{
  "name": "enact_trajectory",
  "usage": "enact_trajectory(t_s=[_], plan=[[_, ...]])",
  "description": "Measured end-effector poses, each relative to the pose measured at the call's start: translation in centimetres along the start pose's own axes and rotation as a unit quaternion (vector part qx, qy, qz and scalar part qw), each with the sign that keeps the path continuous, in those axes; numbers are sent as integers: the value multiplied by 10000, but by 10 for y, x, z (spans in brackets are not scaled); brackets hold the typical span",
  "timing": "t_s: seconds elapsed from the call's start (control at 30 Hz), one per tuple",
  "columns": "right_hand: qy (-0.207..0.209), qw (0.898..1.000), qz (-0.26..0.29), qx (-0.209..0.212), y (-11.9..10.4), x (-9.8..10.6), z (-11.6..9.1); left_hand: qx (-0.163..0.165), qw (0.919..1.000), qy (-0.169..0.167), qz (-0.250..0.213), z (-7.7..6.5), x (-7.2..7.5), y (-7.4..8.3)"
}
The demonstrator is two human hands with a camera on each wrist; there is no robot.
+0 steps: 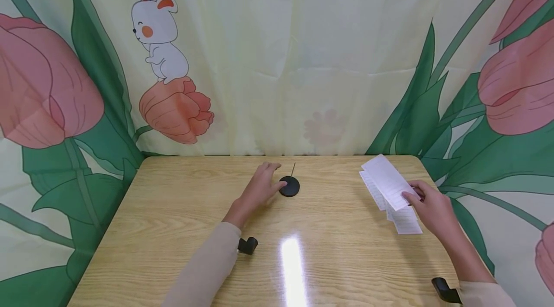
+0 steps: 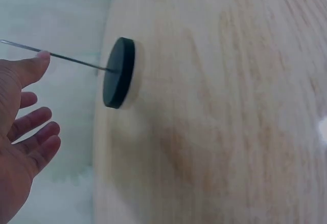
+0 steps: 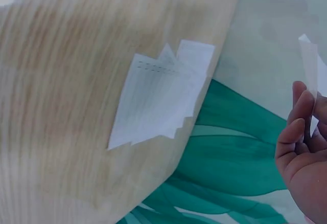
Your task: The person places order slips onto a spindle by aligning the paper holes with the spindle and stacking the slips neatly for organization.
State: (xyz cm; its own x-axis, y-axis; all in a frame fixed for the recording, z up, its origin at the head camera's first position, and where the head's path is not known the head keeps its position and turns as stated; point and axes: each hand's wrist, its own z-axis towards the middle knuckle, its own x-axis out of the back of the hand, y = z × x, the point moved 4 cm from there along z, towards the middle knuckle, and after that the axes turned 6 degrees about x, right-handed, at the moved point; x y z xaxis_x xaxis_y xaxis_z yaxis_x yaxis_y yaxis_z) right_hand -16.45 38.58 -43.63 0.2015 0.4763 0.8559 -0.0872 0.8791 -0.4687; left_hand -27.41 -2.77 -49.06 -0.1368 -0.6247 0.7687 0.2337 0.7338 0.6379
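Observation:
A black round base with a thin upright metal spike stands near the table's far edge. Beside it is my left hand, fingers loosely extended and grasping nothing. In the left wrist view the thumb overlaps the spike; I cannot tell whether they touch. At the right, my right hand pinches a white paper slip between thumb and fingers. Beneath that slip, several more paper slips lie overlapping on the table, with faint printed lines; the held slip partly hides them in the head view.
The wooden table ends at a curtain printed with tulips and a rabbit. A bright light reflection falls on the tabletop's front middle. Black camera mounts are worn at both wrists.

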Motion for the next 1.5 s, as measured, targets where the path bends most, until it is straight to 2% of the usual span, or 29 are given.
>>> enact_trajectory(t_s=[0.2,0.47,0.77,1.0,1.1,1.33,1.5], plan=[[34,9997,52,230,-14,5,11,-309,9993,180,72,1,16,14],[-35,9994,171,304,-33,6,22,-816,9960,345,81,1,33,37],[63,9975,379,595,-48,-1,29,-1329,9893,603,22,2,43,62],[-136,9953,645,706,-64,-7,37,-1568,9855,609,-200,4,46,77],[-231,9942,773,706,-72,-10,40,-1602,9849,564,-330,6,45,81],[-399,9923,919,730,-86,-17,44,-1420,9863,310,-778,14,43,92],[-422,9898,1039,880,-97,-21,48,-1344,9843,237,-1116,19,43,96]])
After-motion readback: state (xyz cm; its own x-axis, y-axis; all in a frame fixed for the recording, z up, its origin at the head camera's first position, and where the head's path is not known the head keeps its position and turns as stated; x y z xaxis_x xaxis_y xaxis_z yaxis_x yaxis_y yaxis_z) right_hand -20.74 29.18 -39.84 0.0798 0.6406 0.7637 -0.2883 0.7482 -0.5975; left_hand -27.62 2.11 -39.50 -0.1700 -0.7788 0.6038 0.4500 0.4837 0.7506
